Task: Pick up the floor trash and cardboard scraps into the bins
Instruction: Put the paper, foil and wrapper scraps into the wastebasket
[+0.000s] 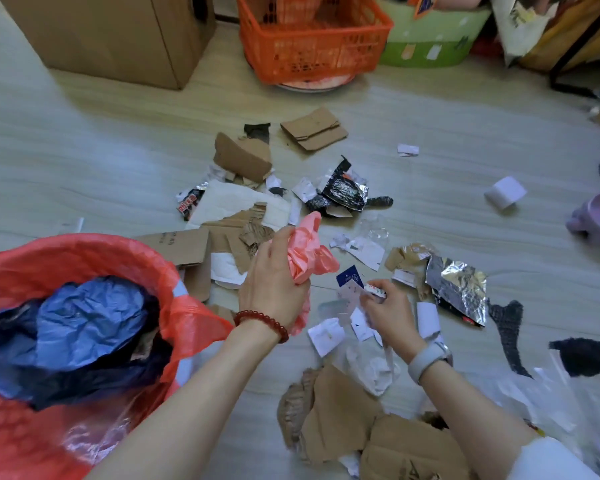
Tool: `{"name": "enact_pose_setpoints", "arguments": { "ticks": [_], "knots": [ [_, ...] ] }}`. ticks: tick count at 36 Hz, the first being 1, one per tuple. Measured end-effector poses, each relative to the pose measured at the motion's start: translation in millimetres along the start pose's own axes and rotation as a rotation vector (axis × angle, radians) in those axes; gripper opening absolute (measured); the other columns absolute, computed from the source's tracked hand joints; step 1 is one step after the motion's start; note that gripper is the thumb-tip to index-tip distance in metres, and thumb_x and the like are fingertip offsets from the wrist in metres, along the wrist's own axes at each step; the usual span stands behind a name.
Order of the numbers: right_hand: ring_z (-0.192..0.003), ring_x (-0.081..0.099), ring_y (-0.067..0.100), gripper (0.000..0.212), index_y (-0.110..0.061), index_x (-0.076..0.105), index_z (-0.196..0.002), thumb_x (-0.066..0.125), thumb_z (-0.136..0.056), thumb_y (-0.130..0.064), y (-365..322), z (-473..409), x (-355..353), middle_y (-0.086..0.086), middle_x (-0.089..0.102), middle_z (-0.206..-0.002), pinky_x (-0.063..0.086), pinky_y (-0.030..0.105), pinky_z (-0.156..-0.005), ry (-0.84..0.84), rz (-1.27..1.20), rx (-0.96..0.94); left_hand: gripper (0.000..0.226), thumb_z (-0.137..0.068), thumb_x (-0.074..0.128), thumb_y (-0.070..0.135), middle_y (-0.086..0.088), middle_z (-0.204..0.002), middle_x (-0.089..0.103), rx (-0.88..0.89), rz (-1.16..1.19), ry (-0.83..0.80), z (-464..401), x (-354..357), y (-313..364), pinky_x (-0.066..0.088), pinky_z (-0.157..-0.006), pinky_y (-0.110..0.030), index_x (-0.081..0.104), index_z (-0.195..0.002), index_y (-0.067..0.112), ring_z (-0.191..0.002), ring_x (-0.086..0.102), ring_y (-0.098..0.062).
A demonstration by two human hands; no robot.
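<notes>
My left hand (274, 289) is curled round a crumpled pink plastic bag (307, 251), held just right of the red-lined bin (84, 251). My right hand (388, 313) pinches a small printed wrapper (374, 289) among the paper slips (326, 336) on the floor (84, 161). I'd gather a few more light scraps into the right hand before swinging both loads over the bin's mouth, letting go low so nothing flutters out. Torn cardboard (340, 410) lies near me, more cardboard (314, 129) farther off; foil packaging (456, 289) sits to the right.
</notes>
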State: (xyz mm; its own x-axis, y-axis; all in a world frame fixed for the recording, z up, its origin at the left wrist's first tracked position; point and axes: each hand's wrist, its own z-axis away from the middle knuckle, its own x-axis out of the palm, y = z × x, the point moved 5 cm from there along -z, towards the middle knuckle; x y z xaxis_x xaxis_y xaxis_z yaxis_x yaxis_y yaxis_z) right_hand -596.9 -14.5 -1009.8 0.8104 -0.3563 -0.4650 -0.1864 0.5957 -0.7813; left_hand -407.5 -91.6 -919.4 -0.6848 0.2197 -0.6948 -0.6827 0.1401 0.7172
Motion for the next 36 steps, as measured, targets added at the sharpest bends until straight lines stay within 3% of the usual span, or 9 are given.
{"name": "enact_pose_setpoints", "arguments": {
  "ticks": [8, 12, 17, 19, 21, 24, 28, 32, 36],
  "knots": [
    [-0.037, 0.042, 0.002, 0.024, -0.008, 0.053, -0.112, 0.058, -0.089, -0.008, -132.2, 77.2, -10.2, -0.001, 0.051, -0.058, 0.033, 0.011, -0.035, -0.082, -0.269, -0.215, 0.054, -0.079, 0.058, 0.014, -0.001, -0.114, 0.053, 0.136, 0.119, 0.282, 22.7, -122.5, 31.9, 0.043, -0.071, -0.032, 0.040, -0.128, 0.027, -0.095, 0.052, -0.021],
    [-0.037, 0.039, 0.002, 0.008, -0.003, 0.058, -0.095, 0.057, -0.088, 0.000, -196.2, 139.0, 9.9, 0.006, 0.046, -0.059, 0.031, 0.013, -0.038, -0.279, -0.322, -0.362, 0.050, -0.079, 0.058, 0.015, -0.004, -0.113, 0.054, 0.111, 0.128, 0.363, 57.7, -187.0, 22.0, 0.041, -0.073, -0.029, 0.043, -0.125, 0.026, -0.095, 0.053, -0.021],
    [-0.058, 0.052, 0.012, 0.005, 0.000, 0.062, -0.087, 0.060, -0.085, -0.004, -232.8, 188.2, 69.2, 0.016, 0.057, -0.070, 0.043, 0.019, -0.051, -0.391, -0.034, -0.517, 0.052, -0.076, 0.060, 0.017, -0.011, -0.109, 0.058, -0.096, 0.128, 0.347, 99.3, -236.0, -38.3, 0.046, -0.078, -0.033, 0.043, -0.124, 0.026, -0.095, 0.057, -0.028],
    [-0.075, 0.056, 0.018, 0.006, -0.007, 0.062, -0.088, 0.061, -0.084, -0.011, -233.7, 194.8, 98.6, 0.013, 0.061, -0.083, 0.046, 0.027, -0.063, -0.372, 0.149, -0.579, 0.060, -0.077, 0.062, 0.017, -0.013, -0.120, 0.055, -0.159, 0.143, 0.357, 116.1, -245.0, -65.6, 0.046, -0.090, -0.039, 0.036, -0.131, 0.023, -0.107, 0.055, -0.030],
    [-0.085, 0.059, 0.021, 0.013, -0.012, 0.063, -0.096, 0.058, -0.085, -0.016, -230.8, 201.7, 126.6, 0.008, 0.065, -0.093, 0.044, 0.028, -0.067, -0.338, 0.307, -0.638, 0.072, -0.078, 0.065, 0.018, -0.011, -0.131, 0.047, -0.192, 0.100, 0.359, 130.5, -246.9, -90.7, 0.039, -0.099, -0.032, 0.028, -0.139, 0.022, -0.118, 0.047, -0.028],
    [-0.108, 0.052, 0.028, 0.024, -0.009, 0.061, -0.109, 0.054, -0.087, -0.017, -220.1, 209.4, 168.2, 0.013, 0.060, -0.111, 0.039, 0.032, -0.084, -0.337, 0.506, -0.790, 0.090, -0.076, 0.068, 0.037, -0.011, -0.137, 0.037, -0.206, -0.006, 0.238, 142.1, -227.7, -126.9, 0.030, -0.103, -0.029, 0.011, -0.145, 0.035, -0.127, 0.036, -0.026],
    [-0.133, 0.026, 0.033, 0.048, -0.016, 0.038, -0.138, 0.047, -0.093, -0.031, -193.4, 208.1, 203.5, 0.015, 0.026, -0.145, 0.031, 0.044, -0.107, -0.415, 0.775, -0.842, 0.105, -0.066, 0.045, 0.080, -0.003, -0.157, -0.006, -0.329, -0.434, -0.038, 138.6, -201.3, -164.8, 0.010, -0.114, -0.055, -0.023, -0.138, 0.045, -0.143, -0.003, -0.032],
    [-0.143, 0.009, 0.027, 0.054, -0.021, 0.022, -0.146, 0.039, -0.094, -0.018, -186.9, 203.0, 208.9, 0.010, 0.011, -0.154, 0.015, 0.040, -0.116, -0.466, 0.735, -0.904, 0.105, -0.070, 0.038, 0.081, -0.005, -0.155, -0.019, -0.209, -0.845, -0.218, 131.4, -195.4, -170.5, -0.006, -0.107, -0.064, -0.023, -0.142, 0.034, -0.140, -0.020, -0.036],
    [-0.142, 0.014, 0.021, 0.048, -0.024, 0.028, -0.144, 0.033, -0.097, -0.029, -196.9, 200.5, 208.7, 0.005, 0.018, -0.154, 0.017, 0.040, -0.117, -0.469, 0.627, -0.955, 0.113, -0.066, 0.042, 0.084, -0.008, -0.155, -0.020, -0.308, -0.886, -0.406, 132.7, -188.9, -191.8, -0.016, -0.105, -0.064, -0.015, -0.145, 0.028, -0.139, -0.023, -0.037]
  ]
}}
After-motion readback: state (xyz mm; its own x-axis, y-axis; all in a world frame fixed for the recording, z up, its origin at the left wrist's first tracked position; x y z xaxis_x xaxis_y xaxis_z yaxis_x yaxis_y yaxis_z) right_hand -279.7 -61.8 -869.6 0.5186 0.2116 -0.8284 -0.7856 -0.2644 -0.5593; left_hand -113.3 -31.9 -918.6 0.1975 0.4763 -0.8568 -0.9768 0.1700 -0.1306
